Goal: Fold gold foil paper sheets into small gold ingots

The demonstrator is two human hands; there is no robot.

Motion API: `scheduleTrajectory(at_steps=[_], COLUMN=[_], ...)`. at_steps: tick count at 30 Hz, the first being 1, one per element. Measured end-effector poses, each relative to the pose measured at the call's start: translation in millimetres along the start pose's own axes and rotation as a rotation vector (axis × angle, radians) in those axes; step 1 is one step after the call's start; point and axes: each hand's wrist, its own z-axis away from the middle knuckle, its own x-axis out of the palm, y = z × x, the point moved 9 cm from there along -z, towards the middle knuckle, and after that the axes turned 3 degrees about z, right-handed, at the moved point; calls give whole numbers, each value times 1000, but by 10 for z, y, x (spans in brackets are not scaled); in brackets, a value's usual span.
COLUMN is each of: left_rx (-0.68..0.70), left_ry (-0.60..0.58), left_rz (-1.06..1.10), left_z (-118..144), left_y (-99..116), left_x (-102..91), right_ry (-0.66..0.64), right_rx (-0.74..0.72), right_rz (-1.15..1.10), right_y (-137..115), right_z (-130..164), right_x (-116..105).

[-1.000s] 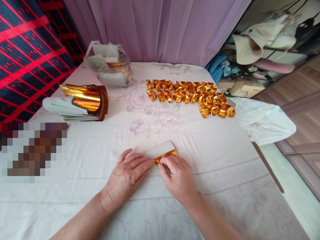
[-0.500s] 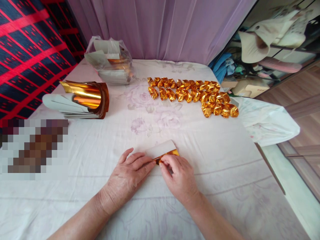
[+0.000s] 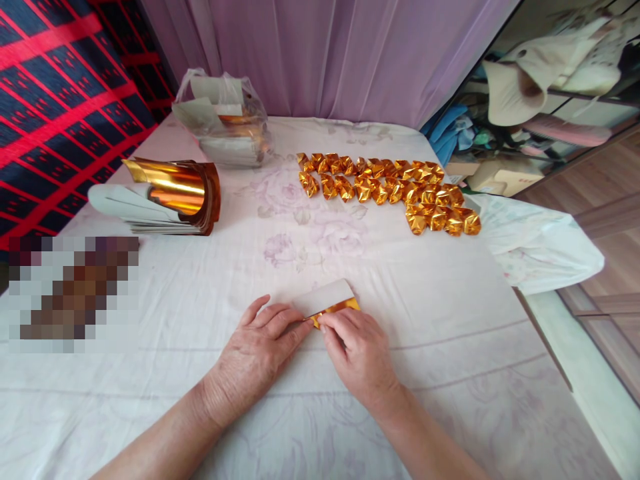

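The left hand (image 3: 257, 350) lay flat, fingers pressing the near-left end of a small rectangular sheet of gold foil with a white back (image 3: 327, 300); the right hand (image 3: 360, 353) pinched its folded gold near edge. The sheet lay just beyond both hands' fingertips, near the near edge of the white floral cloth-covered surface (image 3: 440, 333), its long axis rising toward the far right. Both hands were equally close. Compared with a second earlier, hands and sheet had hardly shifted; the right fingers had crept slightly along the fold.
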Motion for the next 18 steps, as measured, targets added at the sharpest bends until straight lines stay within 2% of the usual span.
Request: scheduleTrajectory(at_steps=[18], left_rx=[-13], left_ry=[-23], left_rz=[-23], left_z=[4], left_y=[5], left_x=[38], right_ry=[5], right_rx=[-10], right_rz=[44], right_y=[-7], right_z=[-1], right_x=[-7])
